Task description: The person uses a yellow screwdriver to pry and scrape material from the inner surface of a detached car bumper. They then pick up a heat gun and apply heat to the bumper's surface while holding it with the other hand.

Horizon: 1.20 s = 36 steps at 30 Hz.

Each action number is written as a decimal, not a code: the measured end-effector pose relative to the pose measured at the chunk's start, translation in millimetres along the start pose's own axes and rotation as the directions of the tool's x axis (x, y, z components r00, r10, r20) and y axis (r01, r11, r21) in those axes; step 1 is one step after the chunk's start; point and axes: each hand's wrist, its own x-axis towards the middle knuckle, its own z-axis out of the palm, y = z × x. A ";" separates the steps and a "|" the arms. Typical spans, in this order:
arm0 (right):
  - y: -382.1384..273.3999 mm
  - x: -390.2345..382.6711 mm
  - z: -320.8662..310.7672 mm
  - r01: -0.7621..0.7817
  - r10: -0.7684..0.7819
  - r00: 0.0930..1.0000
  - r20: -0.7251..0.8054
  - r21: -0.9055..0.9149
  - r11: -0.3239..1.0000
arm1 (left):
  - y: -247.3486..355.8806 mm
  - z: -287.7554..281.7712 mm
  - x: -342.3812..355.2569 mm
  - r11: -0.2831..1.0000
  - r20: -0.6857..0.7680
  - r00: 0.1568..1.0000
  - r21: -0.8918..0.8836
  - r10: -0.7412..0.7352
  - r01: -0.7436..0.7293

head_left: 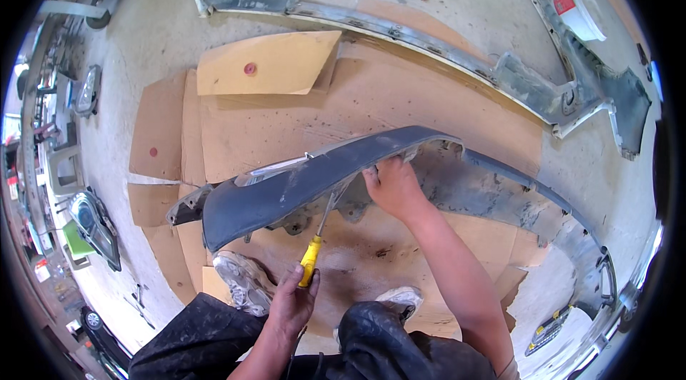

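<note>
My left hand (294, 301) is closed around the yellow handle of a screwdriver (309, 262). The screwdriver's shaft points up and away, and its tip reaches the underside of a dark grey curved car bumper panel (286, 187). Around the panel's near edge, right of the screwdriver, my right hand (394, 187) is closed, its fingertips partly hidden. The panel stands tilted in front of my legs, its dark outer face to the left. From it a long, dirty grey strip (500, 194) curves away to the right, with its rough inner side showing.
Flattened cardboard (400, 94) lies under the panel, with a loose cardboard piece (271, 62) on top. A long grey bumper (400, 37) crosses the far floor. A white bucket (580, 12) stands far right. Headlights (94, 226) lie at left, a tool case (550, 330) at lower right.
</note>
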 end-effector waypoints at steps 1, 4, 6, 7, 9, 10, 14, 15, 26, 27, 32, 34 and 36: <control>1.0 -0.4 1.2 0.004 -0.004 1.000 -0.006 -0.004 1.000 | -2.0 0.9 -0.9 0.999 0.013 1.000 0.038 0.023 -0.023; -7.6 -1.7 -4.6 -0.031 0.031 0.999 0.032 -0.008 0.999 | -2.3 0.4 3.1 0.995 -0.003 0.999 0.090 0.038 -0.038; -6.5 -2.2 -2.2 0.007 -0.007 1.000 -0.005 0.033 0.999 | 4.3 -0.5 7.1 0.987 -0.051 0.995 0.138 0.089 -0.081; -5.7 -2.5 -0.6 0.027 -0.026 0.999 -0.024 0.054 0.998 | 7.9 0.3 8.7 0.981 -0.075 0.990 0.162 0.116 -0.103; -3.6 -3.0 1.6 0.048 -0.047 0.998 -0.032 0.045 0.998 | 12.4 1.2 11.5 0.966 -0.108 0.989 0.251 0.098 -0.068; -3.2 -3.0 1.9 0.059 -0.058 0.998 -0.037 0.040 0.997 | 15.0 -3.0 15.5 0.959 -0.101 0.994 0.283 0.047 -0.017; -4.2 -2.5 -0.6 0.044 -0.044 0.999 -0.018 0.049 0.998 | 12.1 -17.7 27.2 0.977 0.050 0.992 0.182 -0.118 0.107; -4.2 -2.5 -1.6 0.044 -0.044 0.999 -0.012 0.050 0.998 | 11.0 -13.2 25.2 0.984 0.127 0.983 0.133 -0.133 0.116; -4.8 -1.6 -0.7 0.078 -0.077 0.996 -0.040 0.030 0.996 | 0.8 -4.5 12.3 0.946 0.085 0.993 0.307 0.086 -0.108; -0.3 -2.3 4.6 0.132 -0.132 0.986 -0.106 -0.001 0.991 | 3.8 -9.2 14.7 0.956 0.090 0.994 0.281 0.067 -0.090; 3.2 -4.0 9.5 0.195 -0.192 0.963 -0.189 -0.003 0.981 | 25.8 -35.4 25.9 0.967 0.393 0.884 0.085 -0.254 0.240; 3.7 -3.0 9.5 0.212 -0.211 0.960 -0.186 -0.016 0.977 | 19.8 -9.7 13.6 0.981 0.213 0.965 0.149 -0.152 0.121; 5.4 -3.2 9.6 0.228 -0.228 0.952 -0.206 -0.026 0.973 | 7.5 20.9 2.6 0.958 -0.046 0.998 0.286 0.045 -0.030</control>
